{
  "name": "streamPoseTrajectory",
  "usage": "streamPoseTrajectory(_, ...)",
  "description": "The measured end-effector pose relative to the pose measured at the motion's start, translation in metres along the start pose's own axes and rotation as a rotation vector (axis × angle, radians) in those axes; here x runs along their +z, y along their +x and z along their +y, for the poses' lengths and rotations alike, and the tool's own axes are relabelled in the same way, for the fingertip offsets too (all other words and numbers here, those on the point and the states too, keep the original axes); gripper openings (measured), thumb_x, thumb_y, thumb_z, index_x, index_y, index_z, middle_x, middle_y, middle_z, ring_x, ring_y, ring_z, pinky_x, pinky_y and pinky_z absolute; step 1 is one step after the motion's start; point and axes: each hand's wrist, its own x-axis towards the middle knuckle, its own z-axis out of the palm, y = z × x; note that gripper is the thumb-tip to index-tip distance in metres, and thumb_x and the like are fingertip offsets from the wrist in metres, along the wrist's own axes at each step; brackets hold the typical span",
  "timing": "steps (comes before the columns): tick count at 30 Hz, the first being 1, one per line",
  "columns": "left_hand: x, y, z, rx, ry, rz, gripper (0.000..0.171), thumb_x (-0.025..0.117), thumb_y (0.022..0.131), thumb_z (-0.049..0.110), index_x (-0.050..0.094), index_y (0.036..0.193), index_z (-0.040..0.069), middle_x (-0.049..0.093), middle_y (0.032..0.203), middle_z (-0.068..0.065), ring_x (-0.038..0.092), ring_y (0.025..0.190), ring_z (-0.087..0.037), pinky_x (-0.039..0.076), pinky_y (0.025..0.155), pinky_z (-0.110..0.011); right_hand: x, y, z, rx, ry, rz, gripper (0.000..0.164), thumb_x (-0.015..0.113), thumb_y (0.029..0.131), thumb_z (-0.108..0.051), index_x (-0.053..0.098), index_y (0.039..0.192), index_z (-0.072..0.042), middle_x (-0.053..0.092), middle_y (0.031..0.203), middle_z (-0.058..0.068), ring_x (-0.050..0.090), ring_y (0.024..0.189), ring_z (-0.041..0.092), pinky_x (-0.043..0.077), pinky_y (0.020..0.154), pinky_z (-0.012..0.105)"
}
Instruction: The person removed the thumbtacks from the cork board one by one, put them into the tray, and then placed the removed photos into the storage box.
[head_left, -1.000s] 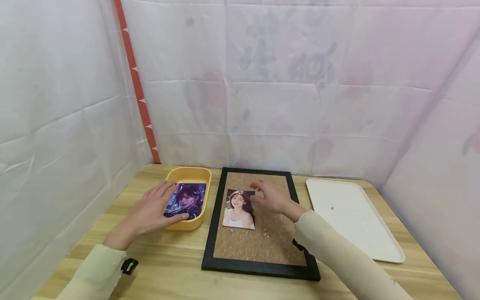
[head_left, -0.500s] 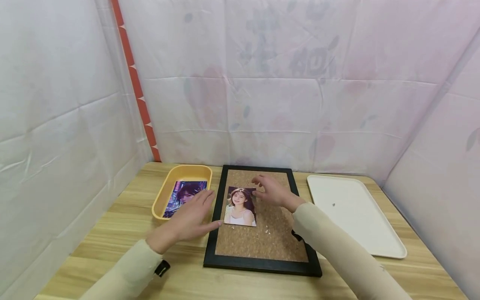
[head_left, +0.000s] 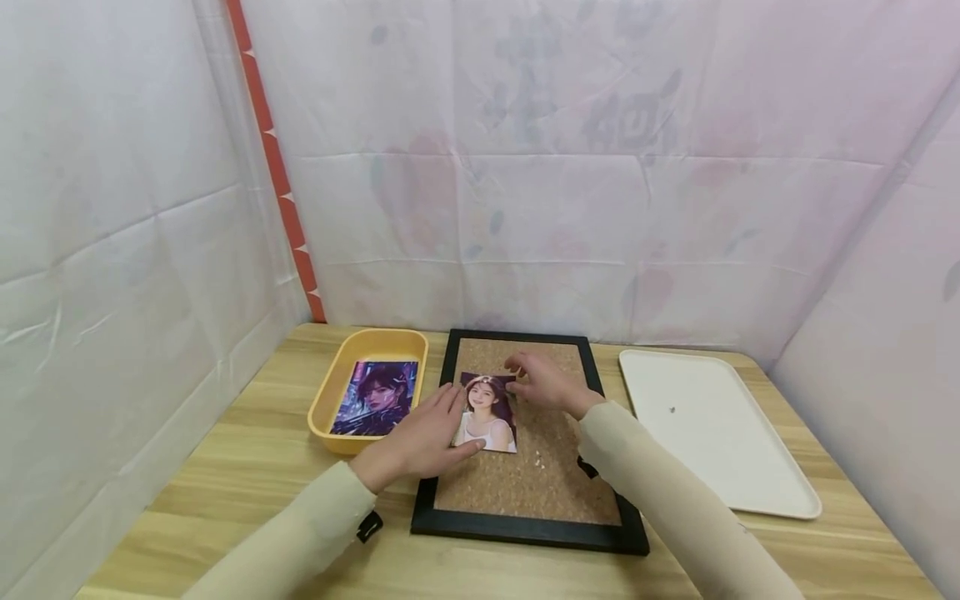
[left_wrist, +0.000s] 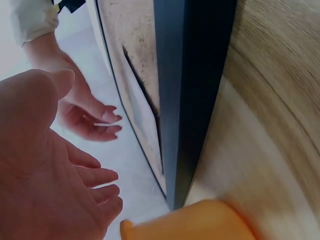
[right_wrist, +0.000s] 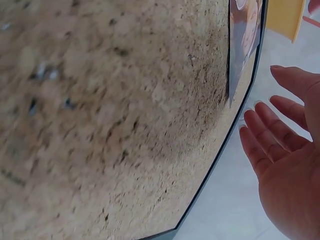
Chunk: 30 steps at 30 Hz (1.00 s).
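Observation:
A portrait photo lies on the left part of a cork board with a black frame. My left hand, fingers extended, is at the photo's left side and overlaps its edge in the head view. The left wrist view shows that palm beside the frame, apart from its surface. At the photo's upper right corner is my right hand, its fingers loosely bent. Nothing shows between those fingers in the right wrist view; whether they touch the photo cannot be told.
A yellow plastic box left of the board contains a purple-blue picture. To the right lies a cream tray with a small dark speck. Small pale bits are on the cork. White cloth hangs around the wooden table.
My left hand has moved right, from over the yellow box to the photo's left side. My right hand has stayed near the photo's upper right corner.

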Motion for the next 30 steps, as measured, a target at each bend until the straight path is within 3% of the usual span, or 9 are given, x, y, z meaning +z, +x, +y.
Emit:
streamPoseTrajectory(10, 0.012, 0.016, 0.004, 0.014, 0.012, -0.077, 0.087, 0.048, 0.105, 0.055, 0.029, 0.154, -0.014, 0.021, 0.164, -0.032, 0.022, 0.153, -0.044, 0.024, 0.123, -0.051, 0.006, 0.016, -0.002, 0.017, 0.007, -0.018, 0.034, 0.07, 0.098, -0.014, 0.066, 0.128, 0.002, 0.071, 0.112, 0.012, 0.067, 0.101, 0.023, 0.056, 0.089, 0.043)
streamPoseTrajectory(20, 0.021, 0.021, 0.012, -0.087, -0.002, -0.136, 0.085, 0.048, 0.105, 0.055, 0.029, 0.156, -0.01, 0.016, 0.167, -0.027, 0.018, 0.155, -0.04, 0.023, 0.124, -0.049, 0.019, 0.027, -0.01, 0.04, 0.068, -0.028, 0.027, 0.069, 0.098, -0.011, 0.068, 0.121, 0.004, 0.07, 0.103, 0.011, 0.065, 0.09, 0.02, 0.056, 0.085, 0.04)
streamPoseTrajectory(30, 0.026, 0.025, 0.01, -0.134, 0.003, -0.167, 0.087, 0.045, 0.105, 0.056, 0.023, 0.158, -0.009, 0.014, 0.168, -0.025, 0.014, 0.156, -0.037, 0.021, 0.125, -0.047, 0.021, 0.037, -0.012, 0.069, 0.081, -0.025, 0.018, 0.067, 0.099, -0.01, 0.072, 0.111, 0.002, 0.071, 0.1, 0.011, 0.065, 0.088, 0.02, 0.056, 0.083, 0.04)
